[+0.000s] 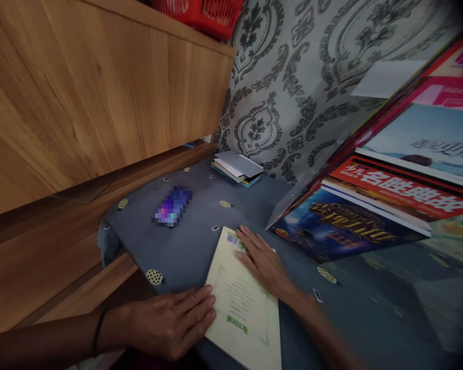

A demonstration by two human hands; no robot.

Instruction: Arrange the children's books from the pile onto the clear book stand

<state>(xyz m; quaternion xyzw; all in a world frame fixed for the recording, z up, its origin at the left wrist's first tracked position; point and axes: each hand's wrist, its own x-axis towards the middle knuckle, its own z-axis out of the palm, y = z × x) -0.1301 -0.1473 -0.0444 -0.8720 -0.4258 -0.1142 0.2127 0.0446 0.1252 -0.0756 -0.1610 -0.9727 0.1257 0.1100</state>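
Head view: you have a pale booklet lying flat on the surface at the near middle, printed side up, its barcode toward the far end and its near end cut off by the frame. Your right hand is spread, palm down, fingers stretched across the far right part of the cover, gripping nothing. Your left hand has its fingers together over the left edge; your thumb is hidden, so whether it pinches the booklet does not show.

To steady the booklet well, press lightly and evenly with both palms, since the cover looks thin and could crease under the fingertips. Let the left fingers line up along the edge rather than dig into it, and smooth with the flat of the right hand instead of dragging, because the cloth covering could bunch up beneath.

Mind your room as well. The blue-covered book stands tilted near your right forearm, so a wide elbow could knock it. The pixelated device, probably a phone, lies farther off to the left, and a small stack of books sits at the far side by the patterned wall, well apart from your fingers.
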